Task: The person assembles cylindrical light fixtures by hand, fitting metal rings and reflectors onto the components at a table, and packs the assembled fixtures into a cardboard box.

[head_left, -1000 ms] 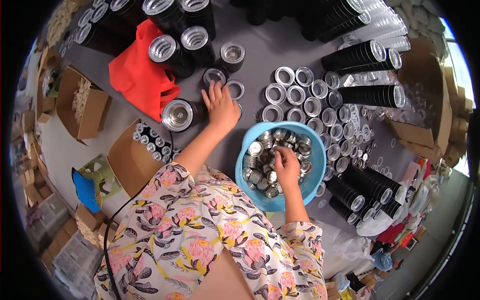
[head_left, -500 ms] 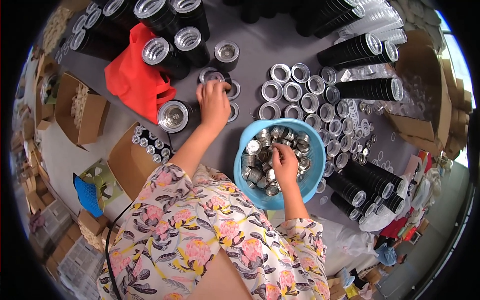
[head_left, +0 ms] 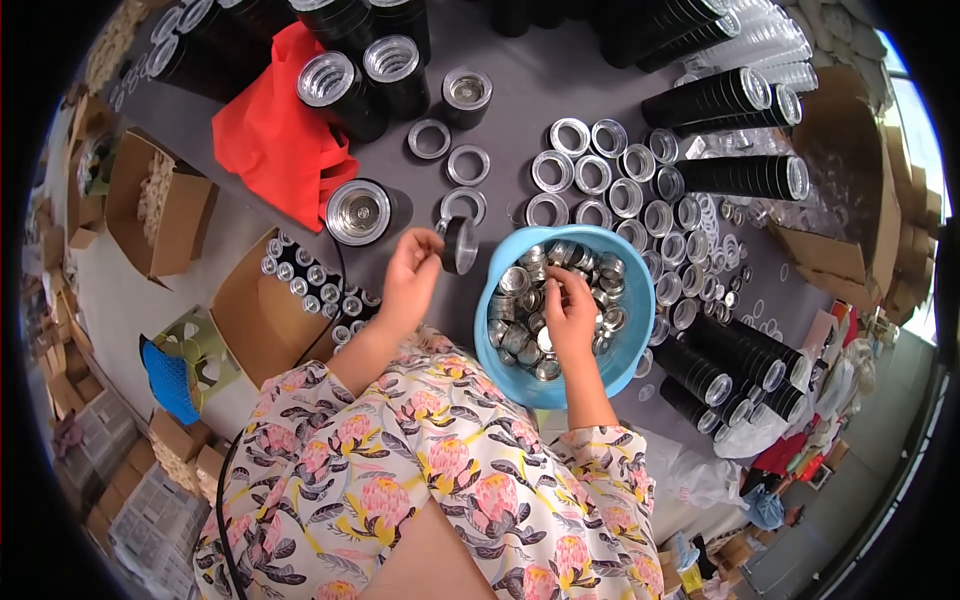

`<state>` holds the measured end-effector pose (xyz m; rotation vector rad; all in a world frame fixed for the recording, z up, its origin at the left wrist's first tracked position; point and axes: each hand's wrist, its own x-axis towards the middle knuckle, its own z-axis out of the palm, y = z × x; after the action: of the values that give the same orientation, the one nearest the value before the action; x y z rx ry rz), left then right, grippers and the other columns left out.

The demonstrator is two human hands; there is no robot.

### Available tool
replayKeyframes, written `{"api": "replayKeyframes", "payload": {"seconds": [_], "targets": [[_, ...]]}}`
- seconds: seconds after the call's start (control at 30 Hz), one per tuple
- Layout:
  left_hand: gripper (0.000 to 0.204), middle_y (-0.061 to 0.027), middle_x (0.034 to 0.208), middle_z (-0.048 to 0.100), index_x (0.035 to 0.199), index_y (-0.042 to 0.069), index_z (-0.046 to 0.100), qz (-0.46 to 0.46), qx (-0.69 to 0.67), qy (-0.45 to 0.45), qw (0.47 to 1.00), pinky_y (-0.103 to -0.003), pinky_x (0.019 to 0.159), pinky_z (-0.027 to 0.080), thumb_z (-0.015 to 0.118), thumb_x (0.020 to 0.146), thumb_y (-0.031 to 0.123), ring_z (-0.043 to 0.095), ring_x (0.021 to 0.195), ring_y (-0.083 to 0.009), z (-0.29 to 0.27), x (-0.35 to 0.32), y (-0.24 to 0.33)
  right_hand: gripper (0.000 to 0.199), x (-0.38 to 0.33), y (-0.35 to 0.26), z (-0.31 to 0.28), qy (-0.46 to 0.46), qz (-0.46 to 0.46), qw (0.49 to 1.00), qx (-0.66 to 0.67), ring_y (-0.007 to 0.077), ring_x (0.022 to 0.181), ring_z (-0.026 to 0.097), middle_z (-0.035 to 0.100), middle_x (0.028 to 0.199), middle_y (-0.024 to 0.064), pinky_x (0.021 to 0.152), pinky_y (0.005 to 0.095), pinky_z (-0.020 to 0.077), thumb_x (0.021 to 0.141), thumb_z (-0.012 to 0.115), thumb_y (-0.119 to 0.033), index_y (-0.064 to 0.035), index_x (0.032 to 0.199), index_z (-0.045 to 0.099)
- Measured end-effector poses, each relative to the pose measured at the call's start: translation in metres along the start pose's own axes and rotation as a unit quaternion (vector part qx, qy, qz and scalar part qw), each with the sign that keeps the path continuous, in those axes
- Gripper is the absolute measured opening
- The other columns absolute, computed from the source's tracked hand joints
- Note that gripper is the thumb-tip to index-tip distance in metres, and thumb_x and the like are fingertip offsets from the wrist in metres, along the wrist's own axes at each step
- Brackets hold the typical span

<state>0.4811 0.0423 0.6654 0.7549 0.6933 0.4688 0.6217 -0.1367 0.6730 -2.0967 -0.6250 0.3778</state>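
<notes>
My left hand (head_left: 410,272) holds a small black jar (head_left: 460,243) with a silver rim, tilted on its side just left of the blue bowl (head_left: 497,380). My right hand (head_left: 570,318) reaches into that bowl and its fingers close on one of the several small silver lids (head_left: 512,282) heaped inside. Which lid the fingers pinch is hard to make out. Both forearms come up from my floral sleeves at the bottom.
Rows of silver rings (head_left: 590,172) lie on the grey table (head_left: 530,90) beyond the bowl. Black jars (head_left: 360,210) and stacked black tubes (head_left: 720,95) stand around, with a red cloth (head_left: 270,130) at left. Cardboard boxes (head_left: 265,310) sit beside the table.
My left hand has drawn back from the far rings toward the bowl, now carrying a small black jar. My right hand has stayed inside the blue bowl.
</notes>
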Motion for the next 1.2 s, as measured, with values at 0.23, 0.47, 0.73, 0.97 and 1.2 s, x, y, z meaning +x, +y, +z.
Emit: {"api": "replayKeyframes", "payload": {"seconds": [0.23, 0.47, 0.73, 0.97, 1.2], "targets": [[0.025, -0.0085, 0.097, 0.053, 0.091, 0.008, 0.056, 0.311, 0.747, -0.180, 0.560, -0.037, 0.085, 0.036, 0.058, 0.066, 0.005, 0.051, 0.093, -0.0232, -0.049, -0.015, -0.048, 0.014, -0.022, 0.025, -0.018, -0.014, 0.017, 0.987, -0.157, 0.0236, 0.068, 0.057, 0.057, 0.078, 0.0073, 0.060, 0.0349, 0.0463, 0.077, 0.061, -0.007, -0.0083, 0.090, 0.064], [0.021, -0.0085, 0.102, 0.054, 0.084, 0.007, 0.057, 0.317, 0.641, -0.240, 0.657, -0.040, 0.090, 0.036, 0.059, 0.063, 0.004, 0.050, 0.102, -0.0246, 0.000, -0.018, -0.013, 0.034, -0.014, 0.041, -0.001, 0.027, -0.117, 0.963, -0.243, 0.0269, 0.084, 0.057, 0.058, 0.106, 0.0064, 0.068, 0.0363, 0.0489, 0.072, 0.064, -0.008, -0.0107, 0.105, 0.059], [0.020, -0.0053, 0.088, 0.061, 0.085, 0.008, 0.065, 0.395, 0.834, -0.282, 0.262, -0.038, 0.092, 0.035, 0.055, 0.070, 0.017, 0.050, 0.097, -0.0219, 0.075, -0.003, -0.068, 0.032, 0.004, 0.046, 0.000, -0.045, -0.175, 0.944, -0.277, 0.0250, 0.084, 0.057, 0.059, 0.102, 0.0052, 0.069, 0.0359, 0.0490, 0.071, 0.064, -0.009, -0.0102, 0.102, 0.059], [0.017, -0.0025, 0.083, 0.059, 0.086, 0.011, 0.064, 0.371, 0.567, -0.291, 0.675, -0.037, 0.081, 0.037, 0.064, 0.069, 0.012, 0.052, 0.085, -0.0213, 0.060, -0.031, -0.010, 0.023, 0.002, 0.026, -0.007, -0.014, -0.066, 0.986, -0.152, 0.0268, 0.079, 0.062, 0.060, 0.102, 0.0088, 0.067, 0.0345, 0.0499, 0.079, 0.058, -0.008, -0.0089, 0.102, 0.060], [0.018, -0.0037, 0.089, 0.058, 0.089, 0.008, 0.061, 0.328, 0.666, -0.100, 0.662, -0.034, 0.072, 0.040, 0.062, 0.072, 0.006, 0.053, 0.082, -0.0232, -0.055, -0.022, -0.017, 0.018, 0.003, 0.015, 0.008, -0.042, -0.059, 0.990, -0.121, 0.0227, 0.066, 0.060, 0.061, 0.098, 0.0070, 0.062, 0.0320, 0.0483, 0.080, 0.058, -0.008, -0.0073, 0.098, 0.061]]}}
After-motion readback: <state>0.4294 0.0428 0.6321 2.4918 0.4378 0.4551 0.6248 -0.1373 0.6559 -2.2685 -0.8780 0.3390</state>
